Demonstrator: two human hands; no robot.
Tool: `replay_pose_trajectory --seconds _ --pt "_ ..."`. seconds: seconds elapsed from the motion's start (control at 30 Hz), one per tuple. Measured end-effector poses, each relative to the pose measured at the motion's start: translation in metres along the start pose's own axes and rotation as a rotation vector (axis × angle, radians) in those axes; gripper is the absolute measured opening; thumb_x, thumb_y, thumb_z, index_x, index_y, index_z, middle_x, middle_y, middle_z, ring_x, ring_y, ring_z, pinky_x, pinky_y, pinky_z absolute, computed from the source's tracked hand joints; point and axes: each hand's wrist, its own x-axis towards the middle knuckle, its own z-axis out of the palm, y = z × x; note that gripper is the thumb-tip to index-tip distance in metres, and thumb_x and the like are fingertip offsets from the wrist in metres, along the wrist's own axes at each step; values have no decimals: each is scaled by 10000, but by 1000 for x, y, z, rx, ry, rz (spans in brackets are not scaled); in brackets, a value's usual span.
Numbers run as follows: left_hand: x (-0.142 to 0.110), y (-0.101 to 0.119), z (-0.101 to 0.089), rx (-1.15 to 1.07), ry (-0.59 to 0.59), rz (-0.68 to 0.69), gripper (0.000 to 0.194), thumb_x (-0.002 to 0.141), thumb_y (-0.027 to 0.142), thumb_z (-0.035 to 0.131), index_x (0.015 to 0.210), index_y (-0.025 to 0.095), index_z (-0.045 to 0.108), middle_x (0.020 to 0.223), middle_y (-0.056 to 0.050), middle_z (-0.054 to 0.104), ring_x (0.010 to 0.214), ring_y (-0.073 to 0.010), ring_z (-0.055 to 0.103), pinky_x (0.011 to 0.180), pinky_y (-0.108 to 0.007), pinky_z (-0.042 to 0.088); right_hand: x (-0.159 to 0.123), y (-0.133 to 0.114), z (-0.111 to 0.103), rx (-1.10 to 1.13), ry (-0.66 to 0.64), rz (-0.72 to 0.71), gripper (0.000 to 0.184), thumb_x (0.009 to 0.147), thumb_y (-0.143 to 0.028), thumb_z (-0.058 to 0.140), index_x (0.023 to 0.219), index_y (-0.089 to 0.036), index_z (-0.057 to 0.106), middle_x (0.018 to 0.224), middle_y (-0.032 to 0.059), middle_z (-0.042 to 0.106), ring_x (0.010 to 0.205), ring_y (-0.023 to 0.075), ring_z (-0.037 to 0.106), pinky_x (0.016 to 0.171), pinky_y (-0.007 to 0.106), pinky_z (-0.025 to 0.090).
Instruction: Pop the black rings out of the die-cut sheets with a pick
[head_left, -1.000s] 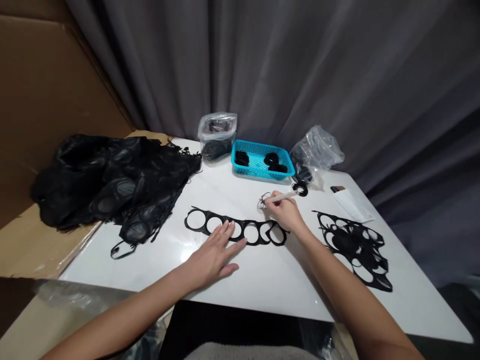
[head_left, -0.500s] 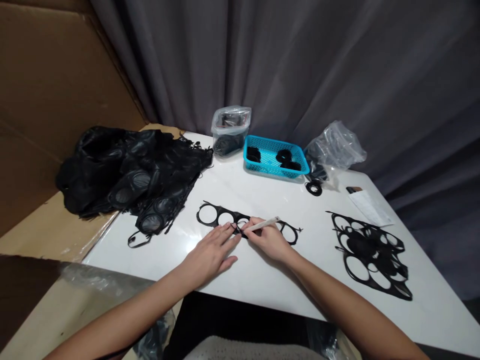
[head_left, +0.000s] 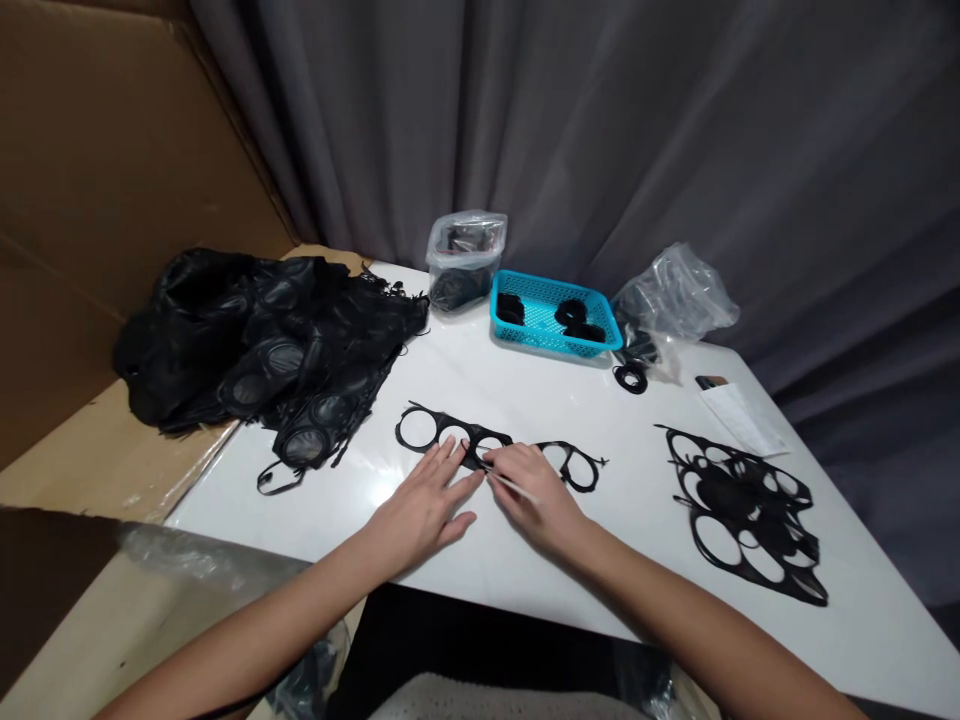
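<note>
A flat black rubbery strip (head_left: 437, 427) with a row of large round holes lies on the white table in front of me. My left hand (head_left: 420, 505) rests flat on its near edge, fingers spread, fingertips over the strip near the middle holes. My right hand (head_left: 536, 500) pinches a slim white pen-like tool (head_left: 514, 488), its tip down at the strip close to my left fingertips. What kind of tip it has is too small to tell. The right fingers cover part of the strip.
To the left lies a heap of black moulded sheets (head_left: 262, 350) beside a cardboard box (head_left: 112, 150). A blue basket (head_left: 555, 345) holds black rings; plastic bags (head_left: 466, 260) stand around it. Black rings (head_left: 630, 378), a paper (head_left: 742, 418) and holed black strips (head_left: 787, 585) lie right.
My right hand has turned, so the white tool now slopes down toward my palm instead of rising to the right. My left hand stays flat in about the same place.
</note>
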Motion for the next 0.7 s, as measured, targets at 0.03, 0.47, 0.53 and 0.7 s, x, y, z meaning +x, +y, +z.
replay_pose_trajectory --seconds 0.03,0.47,0.53,0.7 --pt "0 0 0 0 -4 0 510 926 283 634 1410 201 496 1607 -165 281 1484 -364 250 1168 -538 313 -1 1 2 -68 -13 -60 134 923 -128 495 980 -201 592 1106 107 684 1027 257 589 882 406 408" --pt "-3 1 -9 -12 -16 13 504 915 291 658 1387 195 511 1617 -180 245 1473 -372 272 1151 -534 349 76 71 -60 -54 292 435 166 864 -282 501 706 -229 510 728 29 636 691 211 546 665 313 357" --pt "-8 -2 -12 -13 31 1 514 939 292 629 1414 166 479 1600 -188 287 1472 -339 294 1158 -504 358 79 53 -48 89 205 453 194 857 -306 524 681 -229 502 706 7 634 680 194 550 651 297 364" --pt "-25 -10 -12 74 125 -135 432 980 299 561 1367 115 511 1519 -211 425 1420 -317 403 1142 -488 394 73 11 -10 356 -6 330 133 854 -281 550 744 -215 583 848 5 704 781 178 605 716 276 417"
